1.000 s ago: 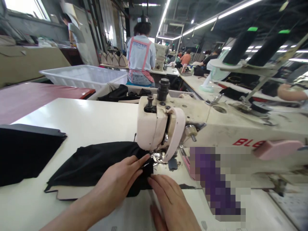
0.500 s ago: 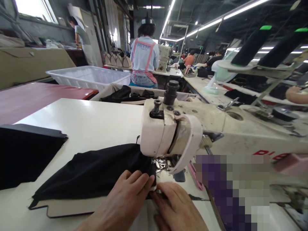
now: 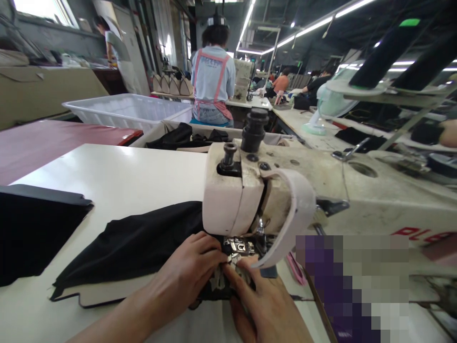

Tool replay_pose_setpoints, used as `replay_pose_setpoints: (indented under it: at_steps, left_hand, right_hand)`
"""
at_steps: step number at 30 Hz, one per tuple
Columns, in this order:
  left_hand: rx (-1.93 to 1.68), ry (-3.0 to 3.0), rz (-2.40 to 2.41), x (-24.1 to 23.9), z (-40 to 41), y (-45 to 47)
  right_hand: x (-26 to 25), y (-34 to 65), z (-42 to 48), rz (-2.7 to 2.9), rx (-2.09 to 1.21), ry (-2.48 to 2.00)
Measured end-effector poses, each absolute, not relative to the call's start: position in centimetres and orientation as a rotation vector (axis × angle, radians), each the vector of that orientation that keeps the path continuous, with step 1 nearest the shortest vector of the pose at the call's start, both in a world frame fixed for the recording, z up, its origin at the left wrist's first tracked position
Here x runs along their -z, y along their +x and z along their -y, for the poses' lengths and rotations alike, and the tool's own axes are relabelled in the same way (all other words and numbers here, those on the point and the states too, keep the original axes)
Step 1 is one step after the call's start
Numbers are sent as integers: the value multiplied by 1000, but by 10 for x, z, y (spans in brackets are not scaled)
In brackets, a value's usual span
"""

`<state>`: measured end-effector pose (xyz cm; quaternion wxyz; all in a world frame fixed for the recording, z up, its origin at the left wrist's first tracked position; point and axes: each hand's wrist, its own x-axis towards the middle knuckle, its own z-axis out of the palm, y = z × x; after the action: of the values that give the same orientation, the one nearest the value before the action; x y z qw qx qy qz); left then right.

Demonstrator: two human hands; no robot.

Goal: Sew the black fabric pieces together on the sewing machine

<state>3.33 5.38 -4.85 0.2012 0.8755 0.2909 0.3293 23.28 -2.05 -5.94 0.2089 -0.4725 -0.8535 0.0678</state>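
Observation:
A black fabric piece (image 3: 135,245) on a beige backing lies on the white table (image 3: 124,176), running under the head of a cream sewing machine (image 3: 250,195). My left hand (image 3: 189,274) presses on the fabric's right end just in front of the presser foot (image 3: 237,247). My right hand (image 3: 264,300) meets it there, fingertips pinching the fabric edge under the needle area. Both hands hold the same small folded part of the cloth.
A stack of black pieces (image 3: 32,233) sits at the table's left edge. A white plastic bin (image 3: 128,112) and dark cloth in a trough (image 3: 189,136) stand behind. A person in a pink-strapped apron (image 3: 213,81) works ahead; others sit farther right. Thread cones (image 3: 385,57) rise at right.
My view has moved closer to the machine. Both hands slid forward to the presser foot, and the fingers now pinch the fabric edge instead of lying flat on it.

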Motion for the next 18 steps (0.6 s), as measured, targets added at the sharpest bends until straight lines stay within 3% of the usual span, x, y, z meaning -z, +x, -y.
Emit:
replay_pose_setpoints:
  at_steps: [7,18]
  left_hand:
    - [-891,2263,-861,47,-58,34]
    - [-821,2671,-713,40,-58,31]
  right_hand:
    - [60,226,21,2271,-216,-1349]
    - [57,222,23,2215,-309,-1416]
